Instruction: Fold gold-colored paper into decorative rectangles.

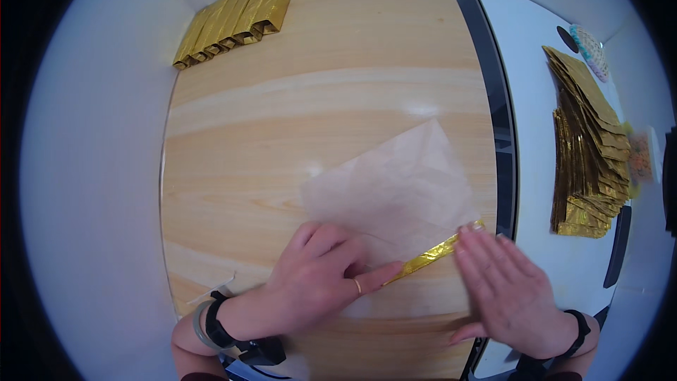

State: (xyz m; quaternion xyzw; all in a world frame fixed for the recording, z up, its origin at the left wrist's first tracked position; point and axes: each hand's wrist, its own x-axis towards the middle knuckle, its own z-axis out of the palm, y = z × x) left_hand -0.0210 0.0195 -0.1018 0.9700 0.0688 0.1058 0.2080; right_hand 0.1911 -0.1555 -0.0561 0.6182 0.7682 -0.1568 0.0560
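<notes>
Wooden table (pixel 317 35): the pale sheet (pixel 398 183) lies at its near right, in front of you. Your left hand (pixel 317 268) is loosely curled over it (any pinch: cannot tell); your right hand (pixel 504 289) lies nearly flat, fingers straight, gripping nothing visible. Between them, the narrow gold fold (pixel 431 254): best to press evenly along it, keeping its edge straight.

Wood table (pixel 317 49) mid-view from my end, pale wall (pixel 99 169) along left. White desk (pixel 525 53) off to right, dark gap (pixel 498 99) between them. On desk I see black oval (pixel 567 39) near far end, speckled pale-blue thing (pixel 591 53) just beside it, long dark slot (pixel 618 247) at near end. Tub (pixel 642 155) of orange bits at right, kinda blurry for me.
</notes>
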